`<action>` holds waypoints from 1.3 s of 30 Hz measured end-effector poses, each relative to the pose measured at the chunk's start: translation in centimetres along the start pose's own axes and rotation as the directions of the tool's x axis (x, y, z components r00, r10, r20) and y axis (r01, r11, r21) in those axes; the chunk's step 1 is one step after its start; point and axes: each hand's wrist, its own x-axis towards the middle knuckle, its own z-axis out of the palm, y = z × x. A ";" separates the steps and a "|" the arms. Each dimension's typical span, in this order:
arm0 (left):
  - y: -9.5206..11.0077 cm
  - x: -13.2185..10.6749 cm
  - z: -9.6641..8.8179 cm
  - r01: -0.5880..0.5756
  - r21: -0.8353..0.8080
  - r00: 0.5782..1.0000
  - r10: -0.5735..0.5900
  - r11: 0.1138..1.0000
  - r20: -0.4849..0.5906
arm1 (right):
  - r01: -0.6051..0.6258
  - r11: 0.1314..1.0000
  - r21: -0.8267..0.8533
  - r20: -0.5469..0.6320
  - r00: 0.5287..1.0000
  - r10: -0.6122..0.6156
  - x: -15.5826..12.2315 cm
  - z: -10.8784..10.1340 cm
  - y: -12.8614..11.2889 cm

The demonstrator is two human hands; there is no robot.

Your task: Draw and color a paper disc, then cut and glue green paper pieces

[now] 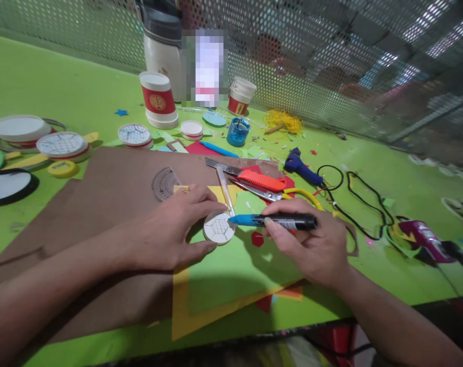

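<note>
My left hand [170,229] grips a small white paper-cup bottom [219,228] between thumb and fingers; hexagon lines are drawn on its disc. In my right hand [311,244] lies a black marker with a blue tip [277,220], held sideways, the tip touching the disc's right edge. Both hands rest over a green paper sheet [231,270] laid on yellow paper and a brown card [112,204].
Scissors with orange and yellow handles [262,184], a clear ruler [224,187], a protractor [164,183], a blue glue gun [301,167] with black cord and a purple tool [426,239] lie nearby. Paper cups [158,99], cut cup discs [61,145] and a blue paint pot [238,131] stand behind.
</note>
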 end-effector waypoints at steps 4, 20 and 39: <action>-0.2 0.4 0.4 0.030 0.048 1.000 -0.030 0.998 -0.006 | 0.011 1.000 -0.010 0.006 1.000 -0.011 0.1 0.0 -0.1; 0.3 0.1 0.6 0.018 0.109 1.000 -0.015 0.994 -0.022 | 0.036 0.997 0.066 0.059 0.997 -0.040 -0.1 0.6 0.2; -0.6 0.6 1.4 0.039 0.104 0.997 -0.031 0.994 -0.078 | 0.044 0.997 0.069 0.091 0.995 -0.050 -0.2 0.4 0.0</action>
